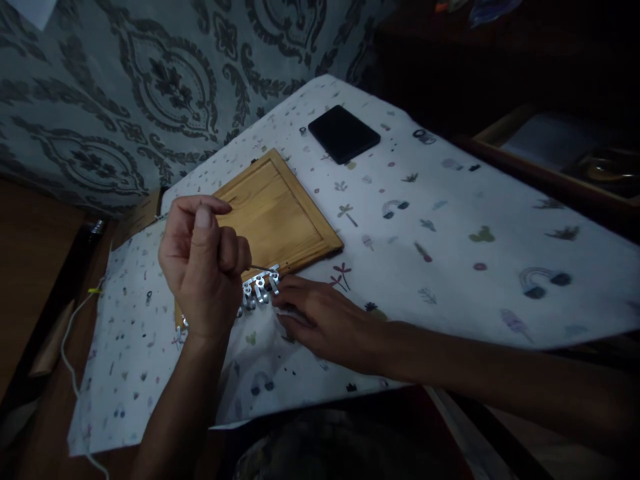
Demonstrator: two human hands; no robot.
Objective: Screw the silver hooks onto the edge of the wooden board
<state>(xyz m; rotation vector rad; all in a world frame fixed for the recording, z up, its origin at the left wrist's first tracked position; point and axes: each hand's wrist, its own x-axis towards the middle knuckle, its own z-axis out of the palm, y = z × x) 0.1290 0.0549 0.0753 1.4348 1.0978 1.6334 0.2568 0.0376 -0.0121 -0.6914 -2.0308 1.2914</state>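
Note:
My left hand [207,267] is closed in a fist around a thin screwdriver [261,268], whose handle is hidden. Its narrow metal shaft reaches right to a shiny metal hook rail [260,287] with several hooks. The rail lies along the near edge of a framed wooden board [280,207], flat on the table. My right hand [320,313] pinches the right end of the rail by the last hook; its fingertips partly cover it. My left wrist hides the middle of the rail and the board's left part.
A black tablet-like slab [344,133] lies on the patterned tablecloth [450,267] beyond the board. Cardboard [137,217] stands at the left back by the patterned wall [165,87]. A pale cable [75,380] hangs at the left edge. On the right is an open drawer [550,147].

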